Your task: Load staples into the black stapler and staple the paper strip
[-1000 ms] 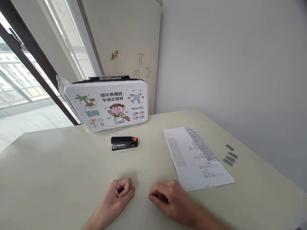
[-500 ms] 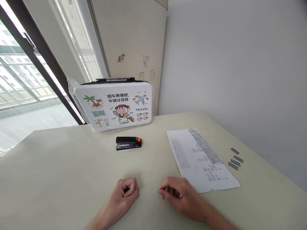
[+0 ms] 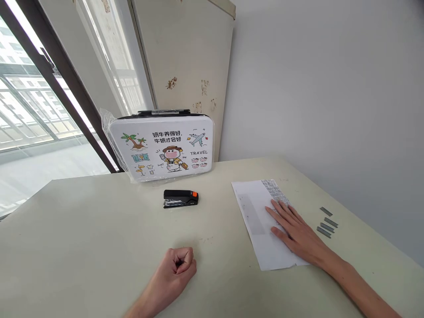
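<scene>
Now the right hand [image 3: 296,229] lies flat on the printed sheet of paper [image 3: 255,216] at the right of the frame, fingers stretched out and slightly spread, palm down on the lower half of the page. Half a second earlier it sat loosely curled on the bare table [image 3: 82,238] near the bottom centre, just left of the sheet's near corner; it has since travelled up and to the right and opened out onto the paper. The sheet itself looks to be in much the same spot as before, lying at a slant with its far end towards the wall.

The left hand [image 3: 177,267] has hardly changed: it rests at the bottom centre of the frame as a closed fist, fingers tucked in on nothing that can be seen, well apart from the paper.

By the look of it, the move means the paper is the thing now being handled, pinned or steadied under the open palm rather than gripped, since no fingers curl around an edge.

Just right of the sheet, near the right edge of the table, lie four small grey staple strips [image 3: 326,223], untouched. A black stapler [image 3: 180,198] with an orange end sits in the middle of the frame, well apart from both hands. Behind it stands a white cartoon-printed case [image 3: 162,148] in clear wrap, upright against the wall and window frame.
</scene>
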Available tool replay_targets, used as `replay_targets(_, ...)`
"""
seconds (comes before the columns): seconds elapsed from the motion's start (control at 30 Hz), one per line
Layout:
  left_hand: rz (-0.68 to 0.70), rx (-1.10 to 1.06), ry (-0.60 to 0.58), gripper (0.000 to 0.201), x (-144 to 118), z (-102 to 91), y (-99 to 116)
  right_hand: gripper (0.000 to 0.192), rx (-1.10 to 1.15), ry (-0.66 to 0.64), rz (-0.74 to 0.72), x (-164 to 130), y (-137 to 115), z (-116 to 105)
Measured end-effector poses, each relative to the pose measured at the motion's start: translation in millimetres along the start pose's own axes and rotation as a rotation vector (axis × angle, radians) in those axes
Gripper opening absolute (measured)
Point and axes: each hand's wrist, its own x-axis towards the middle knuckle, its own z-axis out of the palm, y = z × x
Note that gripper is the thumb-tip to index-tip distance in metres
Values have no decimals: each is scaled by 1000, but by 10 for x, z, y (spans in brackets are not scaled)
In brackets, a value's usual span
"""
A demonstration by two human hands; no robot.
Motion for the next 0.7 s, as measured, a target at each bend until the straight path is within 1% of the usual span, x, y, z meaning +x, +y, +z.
replay_targets(0.07,-1,1,-1,43,-1,-1,15,67,-45,-14,6,-12,-12,38)
replay_targets(0.17,7,8,1,44,0,2,41,70,-84,3,-1,-31,-107,94)
replay_targets(0.23,24,33,6,44,1,10,41,71,-92,25,-31,-68,-230,126)
replay_targets(0.3,65,100,41,44,4,23,27,72,-89,52,-71,-134,-418,148)
replay_targets(0.37,160,225,142,44,12,38,16,75,-74,74,-119,-222,-679,171)
replay_targets(0.43,306,379,241,42,19,44,25,79,-43,92,-174,-312,-1007,224)
replay_targets(0.47,385,452,264,39,22,41,36,81,-19,102,-205,-352,-1188,272)
replay_targets(0.53,508,582,252,28,23,26,59,86,46,158,-268,-412,-1562,425)
replay_targets(0.6,557,716,221,10,19,1,65,92,130,235,-319,-450,-1906,634)
replay_targets(0.63,559,791,221,9,17,-14,57,94,185,276,-330,-470,-2050,742)
replay_targets(0.7,541,944,218,34,12,-45,20,95,306,315,-371,-526,-2253,916)
